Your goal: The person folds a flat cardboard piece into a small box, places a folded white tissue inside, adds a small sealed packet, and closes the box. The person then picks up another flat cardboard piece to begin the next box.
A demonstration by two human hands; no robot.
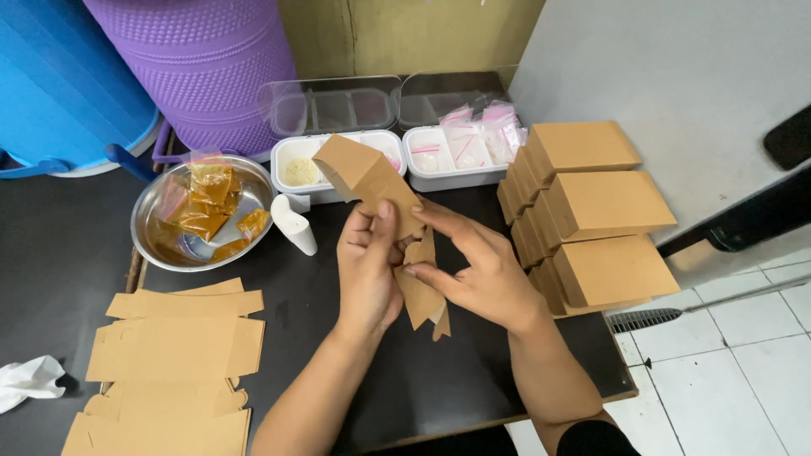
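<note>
A brown cardboard box (pixel 365 176), partly folded, is held up over the dark table (pixel 439 380). My left hand (pixel 367 266) grips its body from the left, thumb pressed on the front. My right hand (pixel 477 270) pinches the loose flaps at its lower end, fingers spread across the card. A stack of flat unfolded box blanks (pixel 173 355) lies at the front left. Finished brown boxes (pixel 591 211) stand in rows at the right.
A steel bowl (pixel 148 236) holds orange sachets (pixel 207 203). Behind are two white compartment trays (pixel 439 173) with clear lids, one with small plastic bags (pixel 481 131). A small white bottle (pixel 296 226) lies by the bowl. Blue and purple bins (pixel 203 59) stand at the back; tiled floor at right.
</note>
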